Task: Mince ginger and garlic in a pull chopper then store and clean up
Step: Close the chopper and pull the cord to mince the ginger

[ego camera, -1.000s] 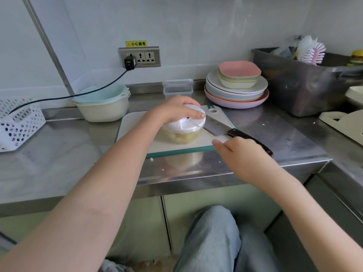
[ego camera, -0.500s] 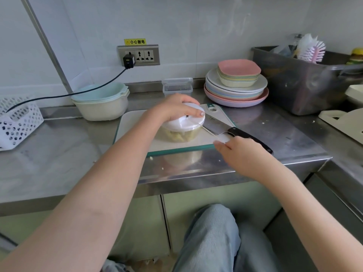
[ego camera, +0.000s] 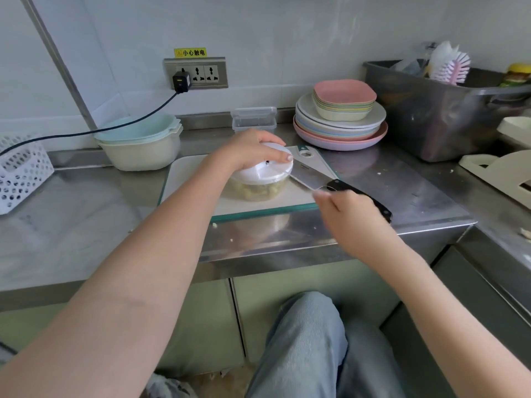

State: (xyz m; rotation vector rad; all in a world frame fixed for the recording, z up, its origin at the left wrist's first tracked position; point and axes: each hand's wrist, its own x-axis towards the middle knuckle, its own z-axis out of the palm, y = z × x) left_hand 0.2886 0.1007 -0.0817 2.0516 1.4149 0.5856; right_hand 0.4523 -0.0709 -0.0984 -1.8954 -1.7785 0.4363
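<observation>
The pull chopper (ego camera: 265, 175) stands on the white cutting board (ego camera: 189, 179). It has a white lid and a clear bowl with pale yellow minced bits inside. My left hand (ego camera: 253, 150) lies over the lid with its fingers curled round the rim and holds it down. My right hand (ego camera: 350, 216) is to the right of the chopper, near the counter's front edge, blurred by motion. It pinches a small white pull handle (ego camera: 318, 193) at its fingertips. The cord is too thin to make out.
A black-handled cleaver (ego camera: 311, 176) lies on the board just right of the chopper, partly under my right hand. A clear lidded container (ego camera: 254, 119), stacked plates (ego camera: 339, 133), stacked bowls (ego camera: 140, 145), a white basket (ego camera: 20, 170) and a grey tub (ego camera: 445, 116) line the counter.
My right hand has shifted slightly up toward the chopper and is blurred. My left hand stays on the lid and the chopper has not moved on the board.
</observation>
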